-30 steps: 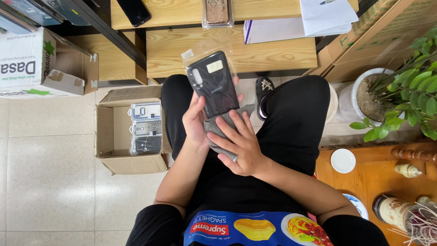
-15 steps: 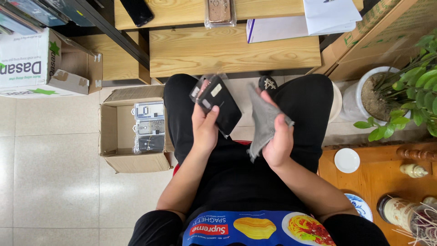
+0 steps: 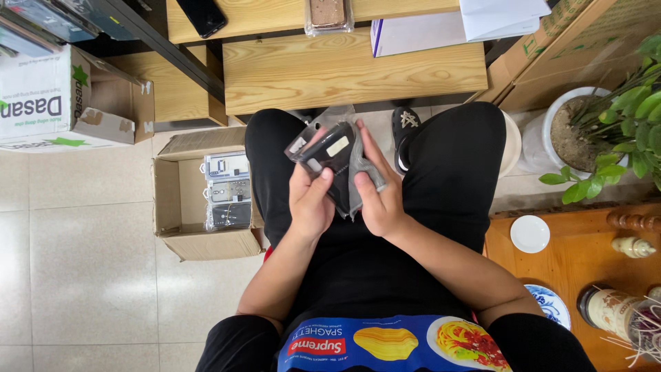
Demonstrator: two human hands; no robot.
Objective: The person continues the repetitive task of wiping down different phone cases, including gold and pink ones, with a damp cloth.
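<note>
Both hands meet over the lap, held close together. Left hand [image 3: 311, 201] is wrapped around a black phone case [image 3: 335, 160], thumb laid across its face, fingers curled behind; firm hold. Right hand [image 3: 377, 196] sits just beside it, fingers extended up along the case's right edge and pinching a crumpled clear plastic sleeve [image 3: 363, 173] that hangs between the two hands, touching the case. I note a pale rectangular label on the case's upper face.

Left of the left hand, on the tiled floor, stands an open cardboard box [image 3: 170, 207] with packaged cases [image 3: 228, 191] stacked inside. Further left and up, a white printed carton [image 3: 43, 103], well apart from the hands.

Beyond the hands, a wooden worktop [image 3: 351, 69]; on the ledge above it lie a dark phone [image 3: 202, 15] and a brown case in clear wrap [image 3: 328, 14], with a white box [image 3: 427, 33] to their right.

Just up-right of the right hand, a black shoe [image 3: 406, 131] on the floor. Further right, a potted plant [image 3: 606, 117]. Down-right of the right hand, a small wooden table [image 3: 585, 275] carrying a white lid [image 3: 530, 234] and a jar [image 3: 609, 310]
</note>
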